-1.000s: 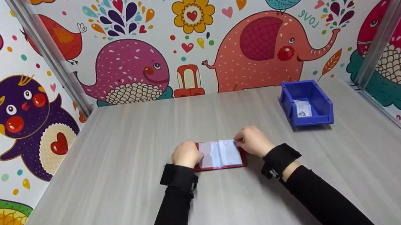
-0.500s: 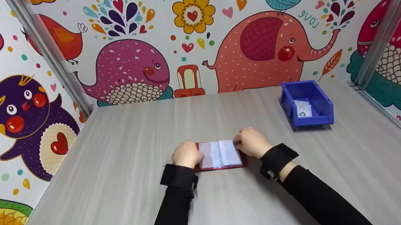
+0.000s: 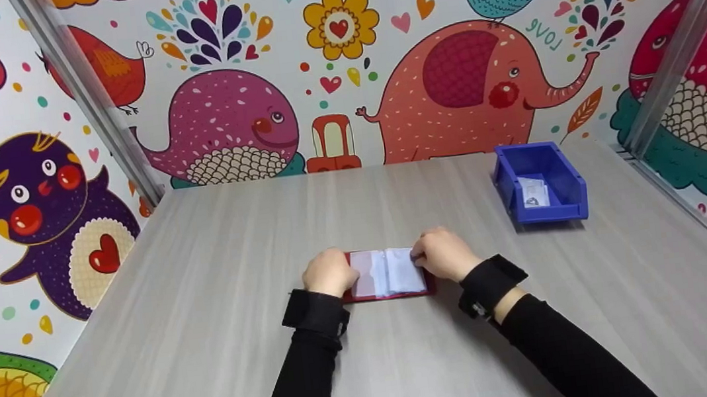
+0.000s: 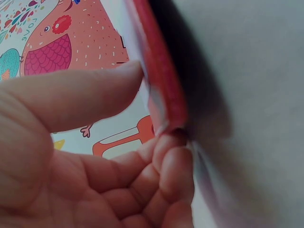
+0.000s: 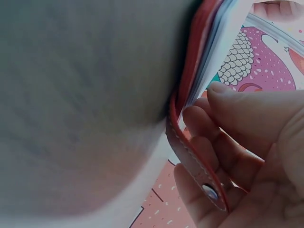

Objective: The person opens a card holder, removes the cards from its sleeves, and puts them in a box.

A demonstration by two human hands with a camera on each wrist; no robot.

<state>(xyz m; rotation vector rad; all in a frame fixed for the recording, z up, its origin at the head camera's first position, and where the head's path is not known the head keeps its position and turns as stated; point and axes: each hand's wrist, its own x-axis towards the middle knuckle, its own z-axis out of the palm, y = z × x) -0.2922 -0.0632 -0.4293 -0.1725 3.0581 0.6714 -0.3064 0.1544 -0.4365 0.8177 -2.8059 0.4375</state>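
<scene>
A red card holder [image 3: 398, 297] lies spread on the table between both hands, its pale clear sleeves [image 3: 405, 276] facing up. At its left edge, my left hand [image 3: 329, 272] grips the cover; the left wrist view has the thumb [image 4: 111, 88] on the inner face and curled fingers [image 4: 175, 173] at the edge. My right hand [image 3: 445, 254] pinches the sleeves' outer upper corner between thumb [image 5: 247, 107] and index finger. Beside those fingers, a red strap [image 5: 190, 154] with a metal snap [image 5: 210, 191] sticks out from the cover.
A blue plastic bin [image 3: 551, 212] stands at the back right of the table [image 3: 232, 239], with small white cards or papers [image 3: 534, 192] inside. Cartoon-printed walls [image 3: 341, 93] enclose the back and sides, with metal posts [image 3: 92, 98] at the corners.
My right hand has shifted slightly left, and the right-hand sleeve's top corner has come a little inward with it. The left hand has kept its hold in place.
</scene>
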